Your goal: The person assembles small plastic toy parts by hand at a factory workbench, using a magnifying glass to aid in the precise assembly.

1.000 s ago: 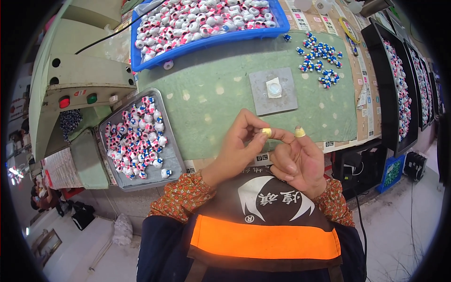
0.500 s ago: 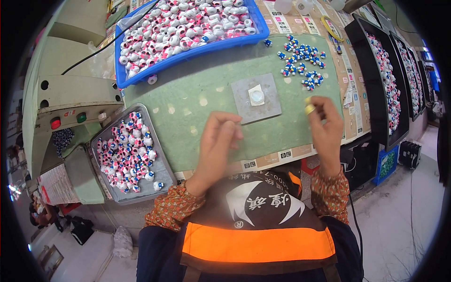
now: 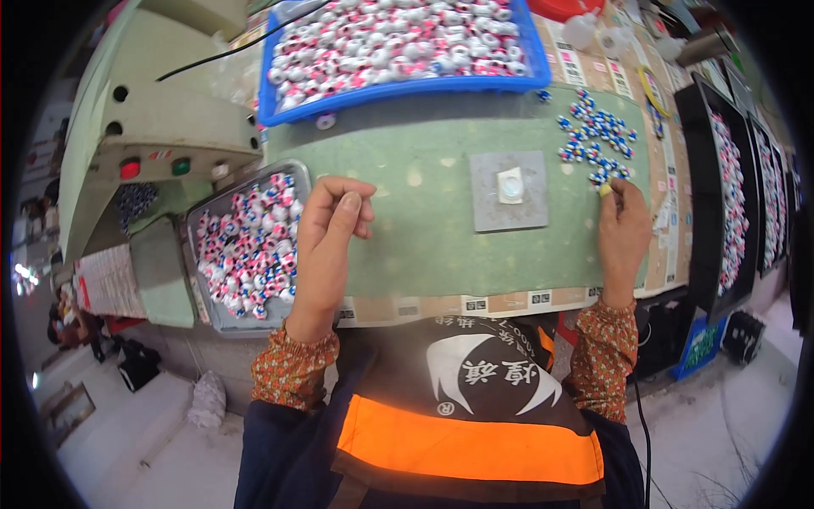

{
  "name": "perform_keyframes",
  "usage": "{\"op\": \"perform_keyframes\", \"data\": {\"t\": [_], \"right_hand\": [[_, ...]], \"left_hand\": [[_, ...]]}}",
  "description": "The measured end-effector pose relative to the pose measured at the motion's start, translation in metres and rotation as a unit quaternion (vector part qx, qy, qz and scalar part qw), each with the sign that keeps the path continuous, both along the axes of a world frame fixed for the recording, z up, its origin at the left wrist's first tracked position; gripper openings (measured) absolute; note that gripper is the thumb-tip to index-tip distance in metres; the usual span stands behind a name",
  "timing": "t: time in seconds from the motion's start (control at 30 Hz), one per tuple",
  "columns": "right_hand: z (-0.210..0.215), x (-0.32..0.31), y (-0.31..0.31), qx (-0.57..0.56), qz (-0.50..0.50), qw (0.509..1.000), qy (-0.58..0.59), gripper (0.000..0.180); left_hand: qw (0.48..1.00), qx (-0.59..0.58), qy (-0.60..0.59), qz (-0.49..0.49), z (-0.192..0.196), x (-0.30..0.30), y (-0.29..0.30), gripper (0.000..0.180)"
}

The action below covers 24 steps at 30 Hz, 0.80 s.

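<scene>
My left hand (image 3: 332, 222) hovers over the green mat beside the grey tray (image 3: 307, 174). Its fingers are curled in and the thumb rests against them; what they hold, if anything, is hidden. Many small white, pink and blue figures (image 3: 246, 246) fill that tray. Over on the right, my right hand (image 3: 624, 227) has its fingertips drawn together, yellow covers on them, at the near end of a loose group of small blue-and-white pieces (image 3: 600, 127). Between the hands lies a square grey plate (image 3: 486, 199) with a white pad and a round clear disc (image 3: 510, 186) on it.
A blue bin (image 3: 407, 88) heaped with white and pink parts stands at the back. To the left is a beige machine (image 3: 170, 123) with red and green buttons. Black trays (image 3: 712, 127) of similar parts stand at the right. A cable (image 3: 242, 53) crosses the upper left.
My left hand has moved left, away from the grey plate toward the tray. The right hand has reached the blue pieces. The whole view has shifted, so the table appears farther right.
</scene>
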State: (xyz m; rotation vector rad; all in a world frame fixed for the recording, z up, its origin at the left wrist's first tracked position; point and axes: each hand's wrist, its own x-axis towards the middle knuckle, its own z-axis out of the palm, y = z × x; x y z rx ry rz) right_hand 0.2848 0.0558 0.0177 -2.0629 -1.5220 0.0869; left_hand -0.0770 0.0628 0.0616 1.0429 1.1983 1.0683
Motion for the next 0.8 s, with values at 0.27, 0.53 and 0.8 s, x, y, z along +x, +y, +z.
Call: {"op": "perform_keyframes", "data": {"t": [0.27,0.53,0.8], "right_hand": [[0.013,-0.015,-0.005,-0.044,0.053,0.995,0.069,0.022],[0.013,-0.022,-0.005,-0.076,0.098,0.992,0.035,0.023],[0.017,-0.029,-0.008,-0.035,0.152,0.978,-0.140,0.027]], "left_hand": [[0.957,0.027,0.284,0.054,0.000,-0.022,0.038,0.013],[0.689,0.225,0.678,0.118,-0.031,-0.040,0.082,0.020],[0.700,0.221,0.664,0.144,-0.044,-0.017,0.087,0.021]]}}
